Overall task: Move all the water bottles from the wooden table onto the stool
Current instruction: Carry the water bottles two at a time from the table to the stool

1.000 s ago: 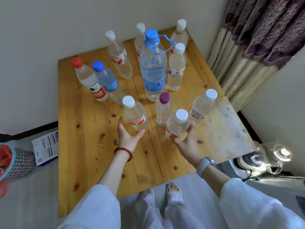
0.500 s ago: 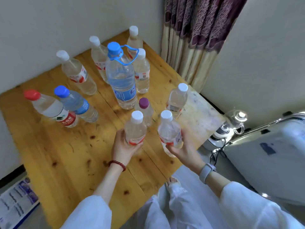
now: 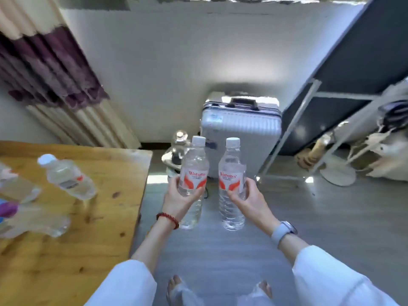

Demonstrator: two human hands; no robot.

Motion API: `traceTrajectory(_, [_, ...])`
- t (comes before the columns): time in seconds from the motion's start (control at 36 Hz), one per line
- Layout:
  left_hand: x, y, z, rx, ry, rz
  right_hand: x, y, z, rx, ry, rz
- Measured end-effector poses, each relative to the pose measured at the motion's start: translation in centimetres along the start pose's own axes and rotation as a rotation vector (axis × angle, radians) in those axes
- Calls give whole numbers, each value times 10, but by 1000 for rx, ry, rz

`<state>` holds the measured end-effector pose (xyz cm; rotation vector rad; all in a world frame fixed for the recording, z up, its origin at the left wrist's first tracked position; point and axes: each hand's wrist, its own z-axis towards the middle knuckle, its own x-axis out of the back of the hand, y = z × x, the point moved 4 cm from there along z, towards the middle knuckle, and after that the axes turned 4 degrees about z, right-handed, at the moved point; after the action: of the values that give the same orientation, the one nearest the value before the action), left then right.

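Observation:
My left hand (image 3: 180, 200) grips a clear water bottle (image 3: 192, 173) with a white cap and red label, held upright over the grey floor. My right hand (image 3: 248, 200) grips a second bottle (image 3: 231, 173) of the same kind, beside the first and apart from it. The wooden table (image 3: 106, 228) lies to my left. On it stand a white-capped bottle (image 3: 68, 176), a purple-capped bottle (image 3: 33, 219) and others cut off at the left edge. No stool is in view.
A silver suitcase (image 3: 241, 131) stands against the wall ahead, with a glass kettle (image 3: 176, 149) beside the table's corner. A metal rack (image 3: 313, 129) with dark panels, a fan base (image 3: 337, 173) and bags fill the right. A curtain (image 3: 55, 85) hangs at the left.
Both hands have lifted their bottles off the table and carried them right, out over the floor. The view has swung right, so the table now sits at the left.

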<state>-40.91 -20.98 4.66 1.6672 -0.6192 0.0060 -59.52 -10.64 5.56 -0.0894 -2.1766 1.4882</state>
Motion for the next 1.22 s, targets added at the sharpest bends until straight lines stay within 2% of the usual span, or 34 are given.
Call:
traceTrajectory(0.17, [-194,87,-9,-225,-220,77,183,75,-52,-83,281,97])
traceTrajectory(0.42, [-489,187,-84,-351,-636,129,429,189,-158,-286,692,-68])
traceTrajectory(0.56, [-628,233,-119,-433,-866,182,531,241,-208,-378,875,-111])
traceTrajectory(0.69, [-763,274,-148,-482,-1007,212,626,294,-245,-464,1016,-75])
traceTrajectory(1.0, [-1063,387,-221,-550,-1325,228,865,400,-304,-627,1272,209])
traceTrajectory(1.22, [-1250,445,-329,-545,-1538,260,993,474,-383,-690,1488,292])
